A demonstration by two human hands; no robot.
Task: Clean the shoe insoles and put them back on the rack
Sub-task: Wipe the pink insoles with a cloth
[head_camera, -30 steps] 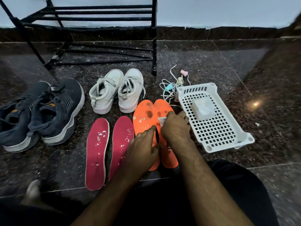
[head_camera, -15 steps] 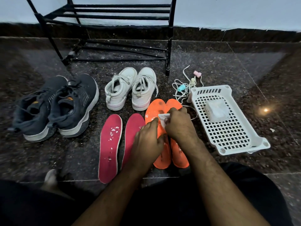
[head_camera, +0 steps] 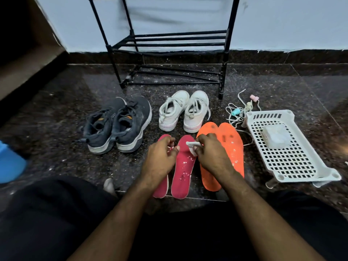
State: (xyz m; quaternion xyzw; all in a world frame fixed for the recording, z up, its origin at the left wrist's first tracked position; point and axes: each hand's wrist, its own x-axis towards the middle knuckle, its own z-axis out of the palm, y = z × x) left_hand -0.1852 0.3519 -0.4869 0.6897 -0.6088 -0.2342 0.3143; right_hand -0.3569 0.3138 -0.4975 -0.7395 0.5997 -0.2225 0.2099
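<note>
White wipe (head_camera: 192, 146) pinched in the right hand (head_camera: 211, 154); left hand (head_camera: 160, 158) hovers loosely curled over red insoles (head_camera: 183, 166).

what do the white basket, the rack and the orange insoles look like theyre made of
White basket: moulded plastic, going by its even grid of holes and rounded corners.
Rack: thin black tubes, probably painted metal.
Orange insoles: likely foam, matte and flat, speckled with white bits.

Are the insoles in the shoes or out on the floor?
Out. The two pink insoles and two orange insoles lie flat on the floor, in front of the shoes.
</note>
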